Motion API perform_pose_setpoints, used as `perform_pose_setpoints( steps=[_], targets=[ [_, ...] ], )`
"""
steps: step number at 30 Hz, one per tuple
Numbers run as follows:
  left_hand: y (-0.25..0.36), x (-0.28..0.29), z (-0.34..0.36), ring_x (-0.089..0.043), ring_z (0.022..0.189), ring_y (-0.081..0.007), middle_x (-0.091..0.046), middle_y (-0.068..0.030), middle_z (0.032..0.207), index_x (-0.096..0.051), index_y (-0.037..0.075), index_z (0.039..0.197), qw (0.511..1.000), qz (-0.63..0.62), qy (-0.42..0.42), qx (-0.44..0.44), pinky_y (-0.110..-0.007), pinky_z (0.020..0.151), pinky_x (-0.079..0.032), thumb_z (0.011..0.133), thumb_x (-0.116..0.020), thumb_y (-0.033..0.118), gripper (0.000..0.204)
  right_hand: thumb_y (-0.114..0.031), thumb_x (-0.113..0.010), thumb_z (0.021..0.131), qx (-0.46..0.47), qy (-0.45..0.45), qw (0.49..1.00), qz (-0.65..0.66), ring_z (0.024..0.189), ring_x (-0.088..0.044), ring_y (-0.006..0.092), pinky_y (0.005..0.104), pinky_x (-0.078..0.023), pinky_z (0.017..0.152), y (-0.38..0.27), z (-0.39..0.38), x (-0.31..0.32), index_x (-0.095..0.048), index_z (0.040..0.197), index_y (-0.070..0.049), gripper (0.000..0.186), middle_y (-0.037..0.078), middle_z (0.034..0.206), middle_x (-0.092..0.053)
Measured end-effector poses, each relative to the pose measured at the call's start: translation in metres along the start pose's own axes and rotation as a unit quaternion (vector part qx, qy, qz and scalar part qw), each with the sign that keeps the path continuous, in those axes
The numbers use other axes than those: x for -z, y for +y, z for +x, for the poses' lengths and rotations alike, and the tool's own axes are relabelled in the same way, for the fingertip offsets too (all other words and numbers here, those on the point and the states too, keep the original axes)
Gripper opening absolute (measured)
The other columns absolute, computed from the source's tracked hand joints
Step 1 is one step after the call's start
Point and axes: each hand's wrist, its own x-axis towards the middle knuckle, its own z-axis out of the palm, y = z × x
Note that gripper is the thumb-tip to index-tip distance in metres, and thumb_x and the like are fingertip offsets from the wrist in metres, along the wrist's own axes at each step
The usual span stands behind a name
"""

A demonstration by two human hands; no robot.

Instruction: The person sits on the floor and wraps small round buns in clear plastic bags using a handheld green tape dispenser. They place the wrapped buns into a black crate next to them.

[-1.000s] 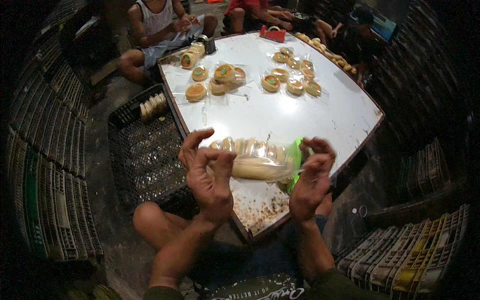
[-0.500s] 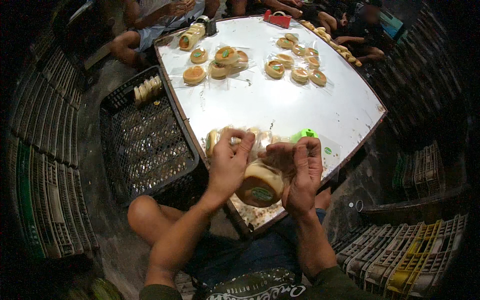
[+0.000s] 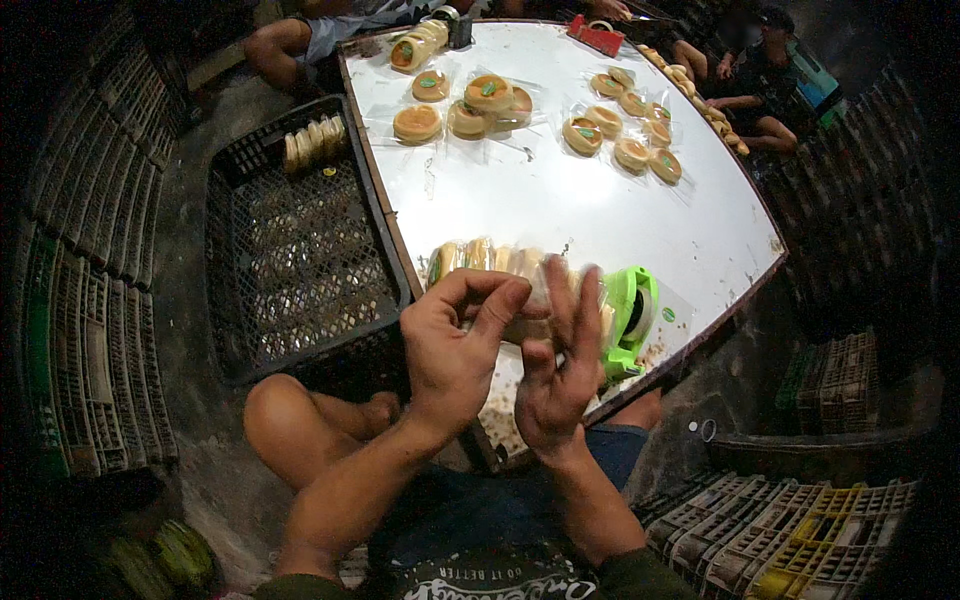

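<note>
My left hand [image 3: 455, 350] is closed, its thumb and forefinger pinching clear plastic at the neck of a bagged bun [image 3: 524, 330]. Most of that bun is hidden behind my hands. My right hand [image 3: 562, 385] is beside it with the fingers stretched upward, against or close to the plastic; exact contact is hard to see. Just right of those fingers stands a bright green tape dispenser [image 3: 622, 345] on the near end of the table. Behind my hands a row of bagged buns [image 3: 480, 252] stands on edge.
The white table [image 3: 480, 205] carries several bagged round buns [image 3: 489, 92] at far left and more [image 3: 632, 153] at far right. A red tape dispenser [image 3: 596, 38] sits at the far edge. Left is a black crate [image 3: 375, 225] with several buns. Stacked crates [image 3: 800, 530] stand lower right. Other people sit beyond.
The bagged bun, earlier in plain sight between my hands, is now mostly hidden behind them. My right hand moved left with its fingers straightened, uncovering the green dispenser. The view shifted slightly.
</note>
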Motion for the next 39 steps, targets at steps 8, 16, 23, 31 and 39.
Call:
perform_pose_setpoints(
  steps=[8,16,23,31,39],
  targets=[
    [-0.016,0.014,0.010,-0.060,0.092,-0.0119,-0.061,-0.0064,0.099,-0.058,0.001,0.111,0.983,-0.013,-0.178,-0.052,-0.026,0.081,-0.050,0.087,-0.070,0.009,0.028,0.000,-0.067,0.085,-0.083,-0.019,0.992,0.094,0.088,-0.065,0.0237,0.0348,-0.052,0.079,-0.003,0.005,0.028,-0.062,0.111,-0.004,0.027,0.013,0.103,-0.066],
    [-0.027,-0.010,-0.003,-0.063,0.087,-0.0126,-0.065,-0.0098,0.094,-0.031,0.000,0.139,0.992,0.026,-0.116,-0.047,-0.026,0.081,-0.051,0.085,-0.068,0.004,0.065,0.001,-0.063,0.086,0.026,-0.030,0.997,-0.064,0.086,-0.062,0.0258,0.0349,-0.050,0.075,0.017,0.010,0.048,-0.064,0.103,-0.004,0.018,0.013,0.093,-0.064],
    [-0.030,-0.011,0.005,-0.058,0.099,-0.0195,-0.063,-0.0111,0.105,-0.051,0.001,0.121,0.973,0.179,-0.146,0.014,-0.030,0.078,-0.049,0.085,-0.070,0.011,0.042,-0.009,-0.067,0.087,0.024,-0.011,0.985,-0.173,0.097,-0.057,0.0309,0.0393,-0.047,0.078,0.035,-0.010,0.048,-0.064,0.099,-0.004,0.014,0.015,0.106,-0.059],
    [-0.073,-0.027,-0.006,-0.052,0.091,-0.0183,-0.058,-0.0065,0.094,-0.058,0.002,0.085,0.996,0.065,-0.052,-0.021,-0.031,0.081,-0.044,0.083,-0.071,0.009,0.014,-0.010,-0.058,0.095,-0.218,0.139,0.954,0.154,0.106,-0.054,0.0199,0.0330,-0.044,0.094,0.027,-0.014,0.026,-0.054,0.102,-0.002,0.012,0.011,0.117,-0.054],
    [-0.085,-0.021,0.002,-0.052,0.086,-0.0131,-0.053,-0.0043,0.091,-0.049,0.002,0.100,0.999,0.021,-0.036,0.015,-0.028,0.080,-0.044,0.087,-0.064,0.005,0.020,-0.019,-0.064,0.088,-0.246,0.161,0.927,-0.233,0.105,-0.055,0.0292,0.0392,-0.042,0.093,0.113,-0.056,0.113,-0.060,0.110,0.003,0.030,0.018,0.107,-0.059]
  ],
)
